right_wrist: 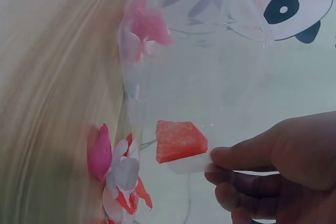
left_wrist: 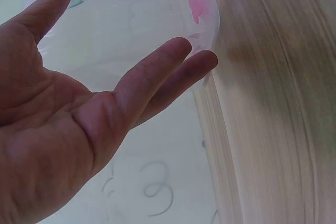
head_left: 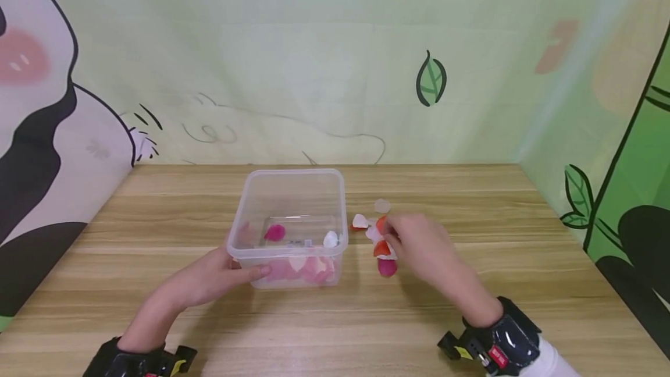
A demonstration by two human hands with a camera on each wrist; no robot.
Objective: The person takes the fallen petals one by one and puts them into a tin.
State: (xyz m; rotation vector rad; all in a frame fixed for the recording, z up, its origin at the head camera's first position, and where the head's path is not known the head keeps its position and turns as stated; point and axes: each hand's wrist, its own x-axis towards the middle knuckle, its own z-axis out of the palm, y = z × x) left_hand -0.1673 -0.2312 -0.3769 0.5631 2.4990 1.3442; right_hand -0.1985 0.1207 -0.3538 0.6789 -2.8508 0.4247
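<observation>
A clear plastic container (head_left: 288, 253) stands on the wooden table with pink petals (head_left: 314, 270), a magenta petal (head_left: 274, 233) and a white petal (head_left: 330, 239) inside. At its left front corner my left hand (head_left: 214, 278) rests against the wall, thumb on the front, fingers fairly straight along the side. My right hand (head_left: 421, 246) is right of the container, over a small pile of petals. Between thumb and fingertips it pinches a red petal (right_wrist: 181, 141) with a whitish piece (right_wrist: 189, 165) along its edge. Below lie a magenta petal (right_wrist: 100, 156) and white petals (right_wrist: 125, 174).
A pale round petal (head_left: 382, 206) lies behind the pile. Near the container's right wall is a white petal (head_left: 360, 221) with red beneath it. A printed backdrop (head_left: 314, 74) with leaves and panda figures rises behind the table (head_left: 314, 330).
</observation>
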